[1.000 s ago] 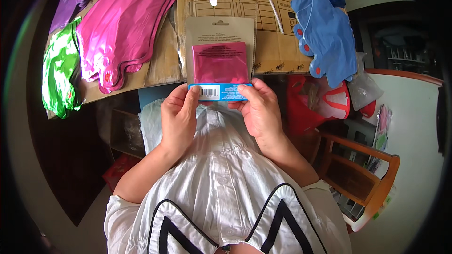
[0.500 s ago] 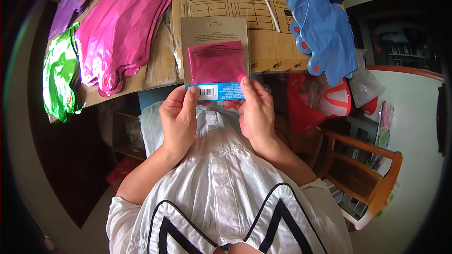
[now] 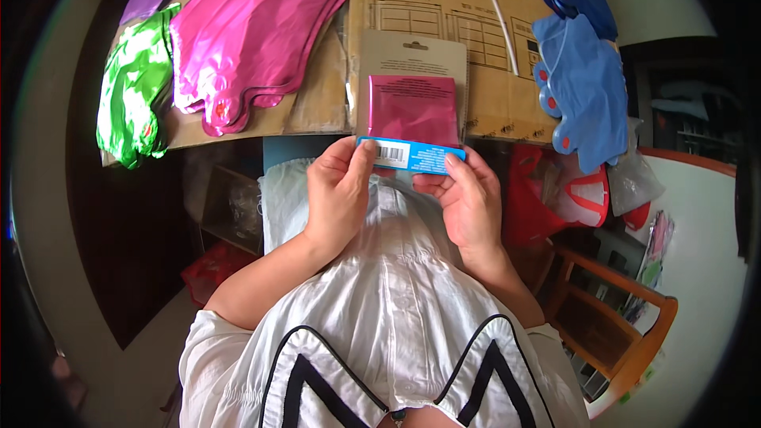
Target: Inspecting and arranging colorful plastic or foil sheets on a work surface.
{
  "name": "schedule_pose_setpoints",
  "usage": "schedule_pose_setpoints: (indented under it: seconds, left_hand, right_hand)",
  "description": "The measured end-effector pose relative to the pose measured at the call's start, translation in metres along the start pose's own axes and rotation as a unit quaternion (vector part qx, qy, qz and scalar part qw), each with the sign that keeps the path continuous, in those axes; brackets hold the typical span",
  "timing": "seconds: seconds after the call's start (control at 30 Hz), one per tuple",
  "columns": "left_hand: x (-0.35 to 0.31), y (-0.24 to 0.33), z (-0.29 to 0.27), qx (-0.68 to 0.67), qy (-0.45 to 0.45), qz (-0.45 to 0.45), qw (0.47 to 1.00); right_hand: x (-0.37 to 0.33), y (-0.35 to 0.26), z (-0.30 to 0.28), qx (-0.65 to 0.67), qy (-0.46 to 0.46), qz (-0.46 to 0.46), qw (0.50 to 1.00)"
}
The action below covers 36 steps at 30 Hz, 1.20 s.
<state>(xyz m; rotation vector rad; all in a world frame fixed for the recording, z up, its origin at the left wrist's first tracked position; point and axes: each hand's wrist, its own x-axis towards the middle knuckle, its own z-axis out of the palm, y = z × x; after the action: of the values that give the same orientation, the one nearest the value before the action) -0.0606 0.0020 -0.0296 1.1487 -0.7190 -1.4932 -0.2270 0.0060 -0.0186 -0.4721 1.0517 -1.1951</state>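
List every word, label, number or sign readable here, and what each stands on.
Blue strip: barcode and fine print, too small to read.
Tan backing card: small dark print, unreadable.
Pink packet: small dark print, unreadable.
Cardboard: tables and lettering, too blurred to quote.

You seem to be in a small, makeshift workspace, perhaps in a home, though this view can't settle it. Printed cardboard (image 3: pixel 499 103) serves as your worktop, with pink foil pieces (image 3: pixel 254 32), a green foil bundle (image 3: pixel 131 83) and blue pieces (image 3: pixel 587 87) laid apart by colour. The packaged card (image 3: pixel 412 111) you hold suggests packing work; the varnished wooden chair (image 3: pixel 594 325) looks domestic.
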Motion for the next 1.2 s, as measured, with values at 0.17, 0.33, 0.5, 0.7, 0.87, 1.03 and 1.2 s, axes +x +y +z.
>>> schedule_pose_setpoints:
  seconds: [0.17, 0.33, 0.5, 0.7, 0.87, 1.03, 1.2]
  left_hand:
    - [0.001, 0.0, -0.004, -0.008, 0.0, -0.011, 1.0]
    - [0.002, 0.005, -0.003, -0.013, 0.002, -0.023, 1.0]
    - [0.0, 0.014, -0.003, -0.042, -0.002, -0.066, 0.997]
    - [-0.005, 0.015, -0.001, -0.115, -0.02, -0.101, 0.988]
    - [-0.007, 0.013, -0.003, -0.107, -0.027, -0.108, 0.988]
    - [-0.006, 0.011, -0.007, -0.079, -0.022, -0.102, 0.991]
    - [-0.006, 0.015, -0.01, -0.072, -0.014, -0.16, 0.984]
  right_hand:
    - [0.004, 0.001, -0.002, -0.018, 0.004, 0.023, 1.0]
    - [0.009, 0.003, 0.004, -0.03, 0.037, 0.026, 0.999]
    - [0.011, 0.008, 0.005, -0.013, 0.035, 0.026, 0.999]
    - [0.008, 0.001, 0.007, 0.044, 0.002, 0.056, 0.997]
    - [0.007, 0.0, 0.001, 0.049, 0.006, 0.088, 0.995]
    - [0.006, -0.002, 0.002, 0.046, 0.016, 0.112, 0.992]
    - [0.004, -0.001, 0.001, 0.037, 0.019, 0.105, 0.994]
